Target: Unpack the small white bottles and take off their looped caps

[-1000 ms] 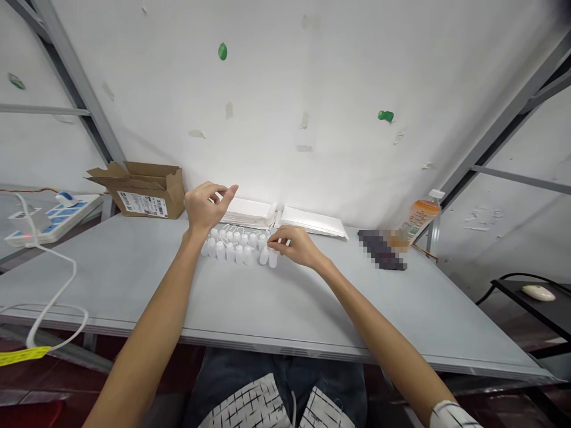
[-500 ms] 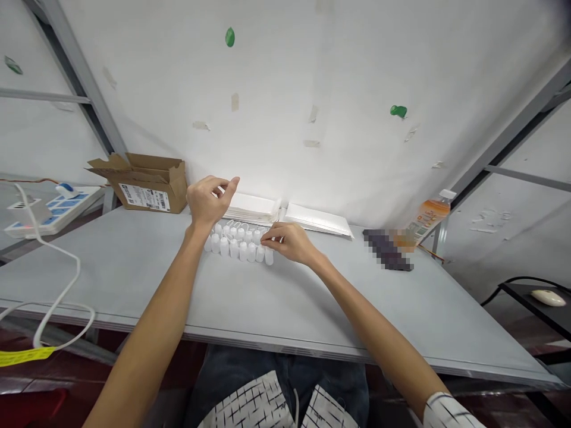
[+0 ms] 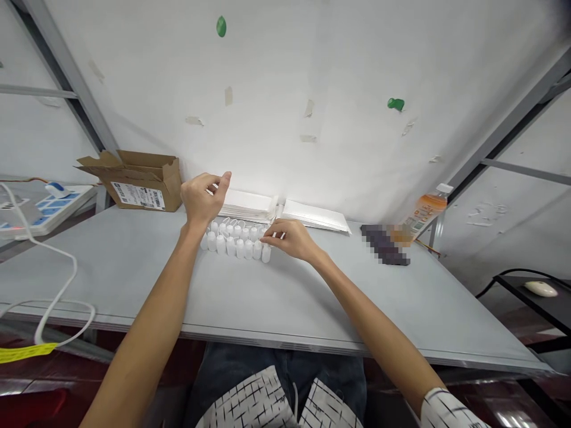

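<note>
1. Small white bottles (image 3: pixel 239 249) stand in rows towards the desk's (image 3: pixel 267 300) back edge.
2. Right hand (image 3: pixel 289 239): fingertips together at the rows' right end; grip unclear.
3. Left hand (image 3: pixel 203 197): loosely curled; can't tell if holding.
4. Gentle, low pressure should prevent toppling.

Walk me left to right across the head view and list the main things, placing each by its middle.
Power strip → cardboard box → left hand → small white bottles → right hand → orange drink bottle → computer mouse.
</note>
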Tool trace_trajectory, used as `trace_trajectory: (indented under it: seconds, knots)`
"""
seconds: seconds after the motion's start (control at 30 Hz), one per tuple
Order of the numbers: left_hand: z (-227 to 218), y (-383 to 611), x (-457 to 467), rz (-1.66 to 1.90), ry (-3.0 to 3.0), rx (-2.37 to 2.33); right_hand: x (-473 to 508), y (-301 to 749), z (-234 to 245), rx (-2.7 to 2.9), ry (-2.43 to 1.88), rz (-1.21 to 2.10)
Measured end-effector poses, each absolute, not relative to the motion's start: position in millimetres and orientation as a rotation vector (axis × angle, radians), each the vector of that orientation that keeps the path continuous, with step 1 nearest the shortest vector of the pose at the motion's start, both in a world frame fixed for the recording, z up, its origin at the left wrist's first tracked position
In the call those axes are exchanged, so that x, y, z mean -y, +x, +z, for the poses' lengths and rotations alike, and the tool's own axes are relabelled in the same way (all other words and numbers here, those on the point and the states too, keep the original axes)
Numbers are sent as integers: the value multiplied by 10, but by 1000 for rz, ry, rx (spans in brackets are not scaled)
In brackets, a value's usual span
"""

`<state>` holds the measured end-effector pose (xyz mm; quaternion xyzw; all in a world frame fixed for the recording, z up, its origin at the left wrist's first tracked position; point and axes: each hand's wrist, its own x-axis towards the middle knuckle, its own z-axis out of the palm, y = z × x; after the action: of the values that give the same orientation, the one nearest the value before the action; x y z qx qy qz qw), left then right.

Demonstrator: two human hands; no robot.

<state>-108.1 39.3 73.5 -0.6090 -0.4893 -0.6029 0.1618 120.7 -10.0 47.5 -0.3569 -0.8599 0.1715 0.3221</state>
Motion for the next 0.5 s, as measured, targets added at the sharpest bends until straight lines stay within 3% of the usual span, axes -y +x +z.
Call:
trace_trajectory:
  seconds: [0.5]
  knots:
    - [730, -1092, -412, -1771, -1734, 1350, 111, 1200, 428, 2260, -961, 314]
